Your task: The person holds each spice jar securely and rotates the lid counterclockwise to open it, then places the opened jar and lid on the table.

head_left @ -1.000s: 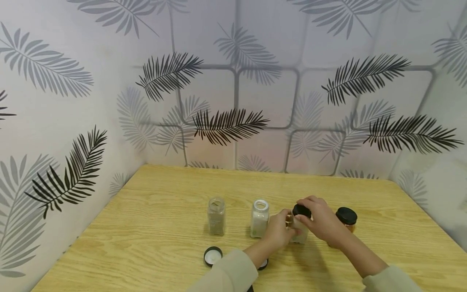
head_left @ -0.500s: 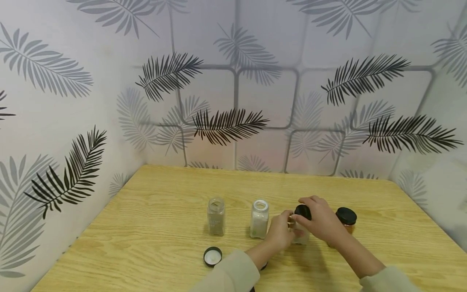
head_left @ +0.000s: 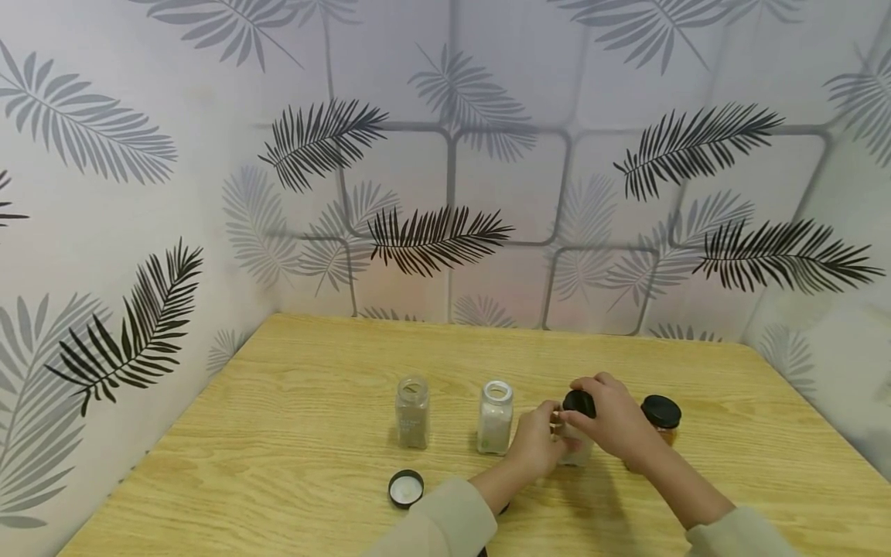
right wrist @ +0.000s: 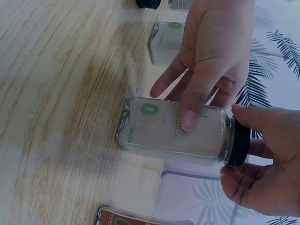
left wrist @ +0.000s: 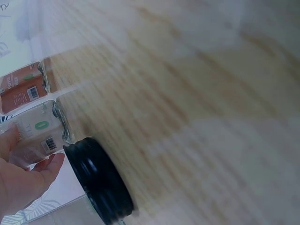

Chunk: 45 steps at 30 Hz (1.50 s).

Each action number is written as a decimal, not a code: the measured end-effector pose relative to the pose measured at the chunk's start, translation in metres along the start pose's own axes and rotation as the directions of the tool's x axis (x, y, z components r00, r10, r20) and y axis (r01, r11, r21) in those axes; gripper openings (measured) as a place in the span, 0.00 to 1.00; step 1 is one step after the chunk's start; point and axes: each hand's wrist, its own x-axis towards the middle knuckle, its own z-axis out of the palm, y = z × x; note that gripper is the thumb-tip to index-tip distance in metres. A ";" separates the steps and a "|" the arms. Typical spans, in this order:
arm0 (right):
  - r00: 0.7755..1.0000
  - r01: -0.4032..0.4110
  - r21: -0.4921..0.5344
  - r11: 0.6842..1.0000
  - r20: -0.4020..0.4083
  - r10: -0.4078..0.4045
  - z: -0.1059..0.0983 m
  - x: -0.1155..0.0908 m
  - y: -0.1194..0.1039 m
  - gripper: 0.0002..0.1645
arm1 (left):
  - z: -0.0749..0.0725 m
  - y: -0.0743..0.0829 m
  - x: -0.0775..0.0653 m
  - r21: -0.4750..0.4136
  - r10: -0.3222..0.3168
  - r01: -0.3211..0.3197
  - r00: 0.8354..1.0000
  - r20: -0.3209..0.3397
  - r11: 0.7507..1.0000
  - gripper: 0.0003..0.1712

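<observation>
A square glass jar of pale powder (right wrist: 187,129) stands on the table between both hands, its black screw lid (head_left: 579,403) in place. My left hand (head_left: 534,441) grips the jar's body; in the right wrist view its thumb presses on the printed face. My right hand (head_left: 616,418) holds the lid from above, thumb and fingers around its rim. The left wrist view shows the same jar with the left hand (left wrist: 23,183) at its side.
Left of the hands stand two lidless jars, one of white powder (head_left: 495,429) and one of greyish powder (head_left: 413,424). An upturned black lid (head_left: 406,490) lies in front. A black-lidded jar of red-brown powder (left wrist: 23,89) stands to the right.
The held jar and its lid have shifted slightly to the right with both hands. The right thumb and fingers have moved a little around the lid. The other jars have stayed put.
</observation>
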 end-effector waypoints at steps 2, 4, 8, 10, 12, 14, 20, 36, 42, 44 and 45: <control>1.000 0.006 0.008 1.000 0.010 -0.006 -0.001 0.000 0.001 0.27 | 0.000 0.001 0.000 0.005 0.001 -0.001 1.000 0.000 1.000 0.26; 1.000 0.012 0.016 1.000 0.021 -0.013 -0.002 0.000 0.001 0.28 | 0.000 0.001 0.000 0.006 0.001 -0.001 1.000 0.000 1.000 0.26; 0.999 0.029 0.027 0.999 0.043 -0.030 -0.003 0.000 0.002 0.28 | 0.001 0.000 0.000 0.001 0.005 -0.005 1.000 0.000 1.000 0.26; 0.998 0.042 0.027 0.999 0.049 -0.044 -0.004 0.000 0.002 0.27 | 0.000 0.000 -0.001 0.001 0.012 -0.012 1.000 -0.001 1.000 0.26; 0.997 0.059 0.026 0.998 0.053 -0.060 -0.005 0.000 0.002 0.27 | 0.000 0.000 -0.001 0.000 0.015 -0.015 1.000 -0.002 1.000 0.27; 0.995 0.078 0.026 0.997 0.053 -0.079 -0.005 0.000 0.003 0.26 | 0.000 0.000 -0.001 0.003 0.018 -0.017 1.000 -0.003 1.000 0.27; 0.990 0.127 0.039 0.991 0.049 -0.129 -0.007 0.000 0.005 0.25 | 0.000 0.000 0.001 0.002 0.023 -0.023 1.000 0.001 1.000 0.28; 0.981 0.164 0.058 0.985 0.096 -0.169 -0.012 0.003 0.008 0.25 | 0.000 -0.001 0.002 -0.004 0.035 -0.035 0.999 0.007 0.999 0.28; 0.996 0.092 -0.085 0.992 0.024 -0.090 -0.004 0.004 0.006 0.27 | 0.001 -0.002 0.003 -0.004 -0.005 0.005 1.000 0.004 1.000 0.28; 0.998 0.065 -0.134 0.989 0.003 -0.065 -0.001 0.004 0.004 0.28 | 0.002 -0.002 0.003 -0.002 -0.010 0.010 1.000 0.003 1.000 0.28; 0.998 0.054 -0.148 0.988 -0.003 -0.055 0.000 0.004 0.003 0.28 | 0.002 -0.003 0.003 -0.002 -0.009 0.009 1.000 0.002 1.000 0.27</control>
